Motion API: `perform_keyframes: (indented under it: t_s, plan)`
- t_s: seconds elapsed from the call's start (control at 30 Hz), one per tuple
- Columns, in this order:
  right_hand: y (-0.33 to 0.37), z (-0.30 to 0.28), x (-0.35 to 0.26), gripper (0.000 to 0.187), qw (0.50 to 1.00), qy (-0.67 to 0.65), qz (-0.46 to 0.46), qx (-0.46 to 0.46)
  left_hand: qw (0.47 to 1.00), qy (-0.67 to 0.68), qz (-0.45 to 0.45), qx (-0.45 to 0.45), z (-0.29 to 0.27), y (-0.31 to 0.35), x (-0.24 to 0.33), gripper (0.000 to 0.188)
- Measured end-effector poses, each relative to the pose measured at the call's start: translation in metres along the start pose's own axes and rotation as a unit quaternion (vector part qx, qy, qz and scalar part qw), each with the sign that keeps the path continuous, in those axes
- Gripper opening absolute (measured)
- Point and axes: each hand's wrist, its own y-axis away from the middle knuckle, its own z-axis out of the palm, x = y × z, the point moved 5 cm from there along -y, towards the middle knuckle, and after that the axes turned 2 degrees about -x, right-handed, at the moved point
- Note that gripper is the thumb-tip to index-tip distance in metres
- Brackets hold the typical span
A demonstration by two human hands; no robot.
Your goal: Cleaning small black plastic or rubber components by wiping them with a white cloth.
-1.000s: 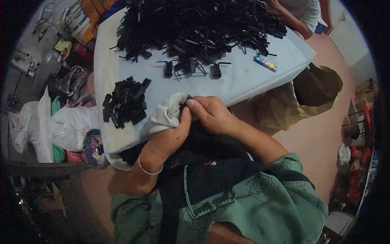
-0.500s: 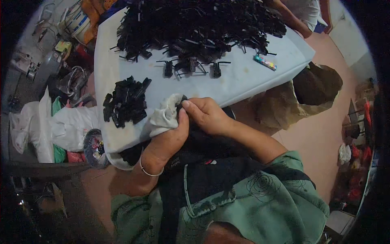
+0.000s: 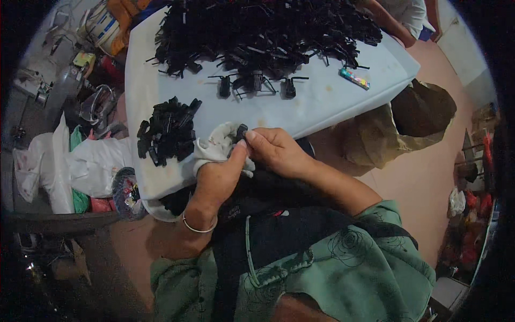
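Close to the table's near edge, my left hand (image 3: 221, 176) is closed around a crumpled white cloth (image 3: 213, 146) and the lower end of a small black plastic part (image 3: 241, 132). My right hand (image 3: 278, 152) pinches that same part from the other side, thumb and fingertips together. The fingers hide much of the part. To the left of the cloth lies a small heap of similar black parts (image 3: 167, 131). Farther off, a few black pieces with thin projecting arms (image 3: 257, 83) stand in a row before a large dark pile (image 3: 257, 35).
The pale-covered table (image 3: 306, 107) carries both piles and a small colourful packet (image 3: 354, 79). An open brown sack (image 3: 375, 142) stands by its right side. Another person's arm (image 3: 389, 22) rests at the far right. White plastic bags (image 3: 99, 169) and a clear bowl (image 3: 127, 190) sit on the left.
My left hand and the cloth have shifted slightly left, and more of the black part shows above the fingertips. Both hands keep hold. The whole view has moved a little.
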Motion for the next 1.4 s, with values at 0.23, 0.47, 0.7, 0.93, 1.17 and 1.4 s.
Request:
perform_keyframes:
  t_s: [0.23,0.47,0.7,0.93,1.17,1.4]
  plan:
    - [-0.002,-0.001,0.004,0.033,0.999,0.029,-0.035,-0.015,0.996,-0.051,0.075,0.017,-0.003,-0.001,-0.008,0.024]
    - [-0.004,0.003,0.006,0.034,0.999,0.049,0.011,0.012,0.96,-0.23,0.15,0.057,-0.002,0.005,-0.008,0.019]
    - [-0.003,0.005,0.006,0.033,0.995,0.088,-0.035,0.024,0.883,-0.412,0.214,0.064,0.0,0.007,-0.006,0.029]
    - [0.002,-0.014,0.002,0.022,0.979,0.149,-0.133,0.04,0.992,0.108,0.059,0.012,-0.011,-0.004,-0.003,0.018]
    - [0.011,-0.014,-0.03,0.017,0.906,0.332,-0.262,0.004,0.983,-0.13,0.13,0.027,-0.014,0.0,0.006,0.02]
    - [0.005,-0.017,-0.017,0.011,0.99,0.119,-0.069,0.006,0.988,-0.091,0.095,-0.078,-0.005,0.001,0.007,0.027]
